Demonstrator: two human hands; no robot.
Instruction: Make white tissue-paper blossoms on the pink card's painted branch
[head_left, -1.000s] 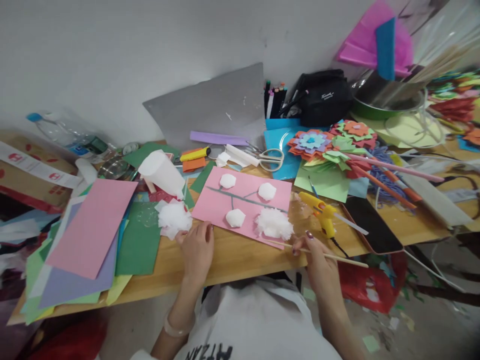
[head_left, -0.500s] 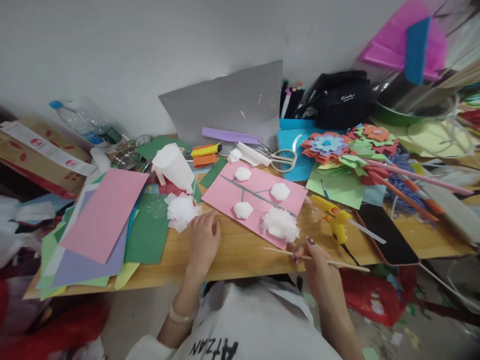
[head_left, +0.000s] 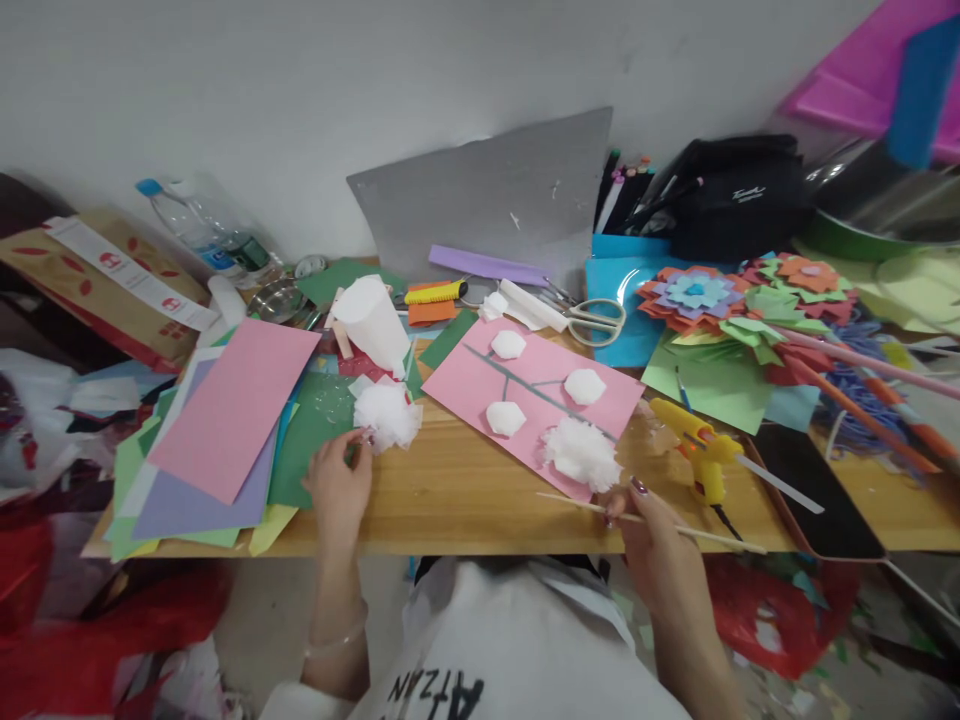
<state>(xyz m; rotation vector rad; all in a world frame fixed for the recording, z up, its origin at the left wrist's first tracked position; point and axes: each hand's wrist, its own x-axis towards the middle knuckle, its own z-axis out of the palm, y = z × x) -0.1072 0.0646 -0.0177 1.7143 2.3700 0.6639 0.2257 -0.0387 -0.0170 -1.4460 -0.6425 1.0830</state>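
Note:
My right hand [head_left: 656, 530] grips a thin wooden skewer [head_left: 720, 539] whose tip points left along the table's front edge. Just beyond it lies a pink card [head_left: 551, 350] with a grey branch, several white paper hexagons [head_left: 585, 386] and a fluffy white tissue flower [head_left: 581, 455] at its lower right. My left hand [head_left: 341, 480] has its thumb and fingertips pinched at the left edge of a pile of frilled white tissue paper [head_left: 388, 412]. A yellow glue gun [head_left: 701, 445] with a clear stick lies right of the card.
Stacked coloured paper [head_left: 236, 415] lies on the left. Scissors [head_left: 596, 322] and a white paper roll [head_left: 373, 325] stand behind the card. Paper flowers [head_left: 694, 292], a phone [head_left: 817, 500] and a black bag [head_left: 739, 200] occupy the right. A grey board [head_left: 487, 210] leans on the wall.
My left hand has shifted left, from the near side of the tissue pile to its left edge, fingers now curled there. The right hand keeps the skewer beside the card. The view has turned slightly left.

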